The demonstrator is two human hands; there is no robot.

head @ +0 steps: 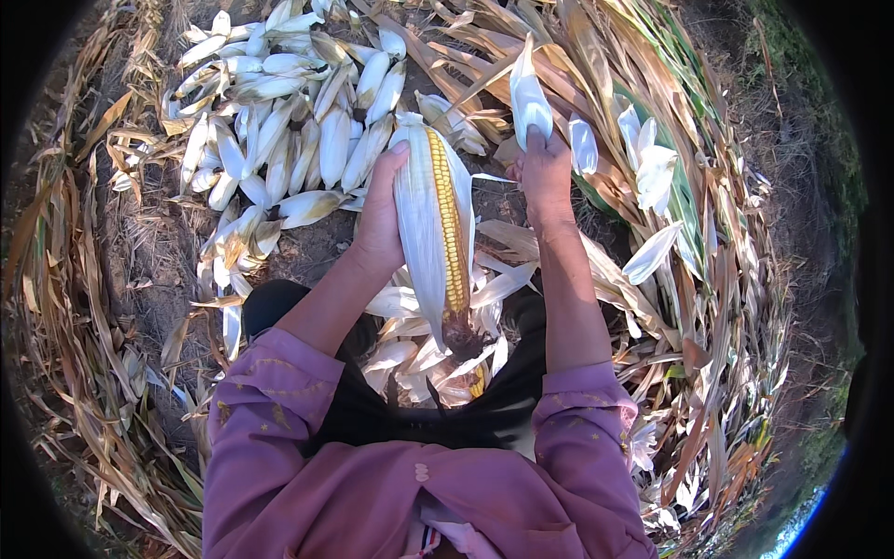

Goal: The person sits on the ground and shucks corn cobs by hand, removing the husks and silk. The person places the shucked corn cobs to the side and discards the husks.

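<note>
My left hand [383, 209] grips the upper left side of a large corn ear [450, 230], its thumb near the top end. Pale husk still wraps much of the ear, and a long strip of yellow kernels shows down its middle. Dark brown silk [464, 335] hangs at the end nearer my body. To the right, apart from the ear, my right hand [547, 164] is closed on a pale husk leaf [529, 91] that points away from me. A thin white strip of husk reaches from the ear toward my right hand.
Husk-covered corn ears [279, 105] lie heaped on the soil at the far left. Dry corn stalks [601, 63] curve along the right side, and more stalks [98, 335] line the left. Loose husks [394, 356] lie between my legs. Single husk leaves [653, 251] rest on the right stalks.
</note>
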